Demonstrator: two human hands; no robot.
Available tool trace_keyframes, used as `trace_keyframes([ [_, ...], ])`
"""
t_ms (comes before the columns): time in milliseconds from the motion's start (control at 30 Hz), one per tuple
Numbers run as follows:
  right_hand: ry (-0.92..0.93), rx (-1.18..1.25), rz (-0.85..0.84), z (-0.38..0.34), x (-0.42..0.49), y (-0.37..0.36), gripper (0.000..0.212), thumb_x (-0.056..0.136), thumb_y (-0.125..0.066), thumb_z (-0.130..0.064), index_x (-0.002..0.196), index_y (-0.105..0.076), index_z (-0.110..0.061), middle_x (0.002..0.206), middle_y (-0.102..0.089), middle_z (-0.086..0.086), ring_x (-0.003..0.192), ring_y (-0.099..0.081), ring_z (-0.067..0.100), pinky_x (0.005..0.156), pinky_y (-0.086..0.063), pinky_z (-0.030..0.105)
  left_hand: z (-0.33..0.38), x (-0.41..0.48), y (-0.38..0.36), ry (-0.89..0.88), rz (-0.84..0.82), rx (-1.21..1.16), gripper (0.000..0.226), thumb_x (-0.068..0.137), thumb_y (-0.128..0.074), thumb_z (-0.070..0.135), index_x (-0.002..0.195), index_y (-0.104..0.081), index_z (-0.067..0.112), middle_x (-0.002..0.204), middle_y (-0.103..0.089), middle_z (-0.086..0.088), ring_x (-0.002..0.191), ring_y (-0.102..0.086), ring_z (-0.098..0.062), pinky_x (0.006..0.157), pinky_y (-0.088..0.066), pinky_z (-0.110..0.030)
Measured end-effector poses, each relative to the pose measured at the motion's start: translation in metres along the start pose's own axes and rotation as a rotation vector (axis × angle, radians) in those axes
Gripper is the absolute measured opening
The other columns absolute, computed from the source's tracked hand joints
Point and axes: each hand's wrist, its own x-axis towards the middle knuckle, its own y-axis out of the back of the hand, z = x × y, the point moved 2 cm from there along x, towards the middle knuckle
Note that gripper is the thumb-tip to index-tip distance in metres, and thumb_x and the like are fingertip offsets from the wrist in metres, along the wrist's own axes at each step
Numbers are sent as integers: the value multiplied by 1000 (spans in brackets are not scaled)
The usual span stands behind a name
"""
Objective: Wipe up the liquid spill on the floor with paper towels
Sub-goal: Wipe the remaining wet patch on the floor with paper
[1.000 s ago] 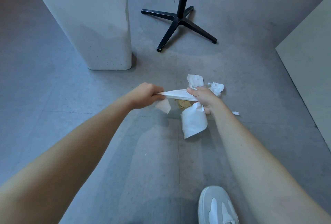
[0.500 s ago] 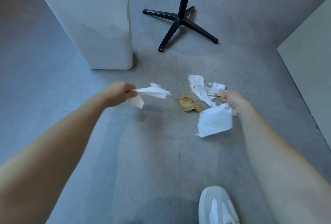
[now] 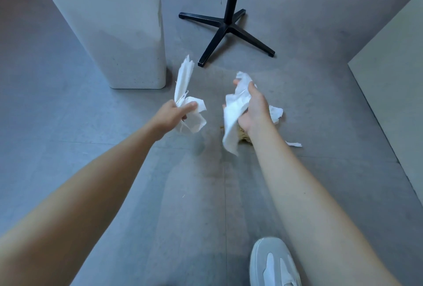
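left forearm (image 3: 91, 182): bare skin all the way from the frame edge to the wrist, pretty smooth

right forearm (image 3: 297, 182): same deal, bare, with a couple of tiny dark moles on it

left hand (image 3: 170, 115): bare

right hand (image 3: 255, 109): bare too

shoe (image 3: 274, 262): just one low sneaker showing, pale grey upper, whiter panels running down the top, rounded toe, chunky soft shape; can't tell which foot it's on

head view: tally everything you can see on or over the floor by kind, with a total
held paper towels: 2
white scraps on the floor: 2
brown soaked wad: 1
white bin: 1
black stand: 1
shoe: 1
total: 8
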Motion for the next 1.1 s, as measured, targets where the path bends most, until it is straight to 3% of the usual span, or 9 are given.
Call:
trace_keyframes([
  [100, 52, 401, 57, 1, -1, -1, 25, 102, -37, -26, 108, -57, -12, 121, -53, 13, 101, -56, 33, 92, -47, 55, -2, 2, 4, 23, 37, -49, 19, 88, -66, 35, 79, -59, 20, 75, -56, -2, 67, -52, -14, 62, -40, -27],
  [200, 105, 509, 219, 18, -7, 15, 22, 101, -38, -21, 101, -59, -15, 104, -60, 7, 92, -62, 24, 87, -51, 42, -11, 7, 10, 39, 106, -36, 28, 84, -68, 37, 83, -62, 9, 76, -59, -3, 73, -54, -20, 66, -41, -30],
  [300, 12, 247, 406, 59, -10, 46, 15, 95, -48, -24, 101, -62, -22, 96, -64, 1, 83, -62, 19, 76, -51, 34, -13, 4, 13, 60, 95, -17, 53, 69, -63, 45, 95, -65, -1, 74, -59, -4, 73, -53, -20, 64, -39, -29],
  [367, -60, 35, 508, 82, -15, 64, 10, 91, -55, -24, 98, -61, -23, 92, -63, -3, 83, -59, 17, 82, -48, 34, -15, 2, 14, 65, 80, 11, 52, 65, -60, 45, 90, -64, 1, 72, -59, -3, 71, -53, -20, 65, -40, -30],
  [533, -89, -161, 657, 115, -25, 100, 9, 84, -63, -12, 83, -62, -20, 73, -58, -7, 58, -51, 12, 62, -46, 28, -22, 2, 12, 74, 27, 70, 43, 66, -58, 45, 84, -60, 6, 70, -57, -3, 69, -52, -19, 64, -39, -30],
  [700, -43, -188, 691, 109, -26, 116, 20, 79, -62, -2, 66, -57, -16, 71, -59, 0, 53, -49, 17, 62, -47, 30, -28, 5, 14, 74, 23, 86, 48, 65, -57, 46, 87, -62, 3, 72, -57, -3, 72, -52, -22, 67, -41, -32],
  [833, -8, -90, 469, 104, -21, 101, 26, 81, -56, 7, 86, -63, -17, 84, -64, 0, 79, -60, 18, 78, -52, 35, -30, 6, 16, 75, 44, 74, 47, 67, -56, 45, 88, -62, 3, 75, -59, -5, 74, -53, -22, 67, -39, -31],
  [967, 114, -14, 339, 89, -17, 72, 19, 87, -56, 3, 81, -58, -15, 83, -62, 1, 80, -58, 17, 81, -47, 33, -33, 12, 15, 67, 71, 60, 37, 84, -60, 36, 93, -62, 0, 76, -59, -5, 75, -53, -22, 65, -39, -31],
  [1100, 135, -24, 572, 89, -18, 88, 17, 82, -56, -1, 82, -56, -18, 83, -62, -1, 70, -56, 16, 72, -46, 31, -36, 13, 15, 70, 68, 62, 41, 88, -59, 33, 99, -62, -6, 76, -59, -4, 76, -53, -22, 65, -39, -31],
])
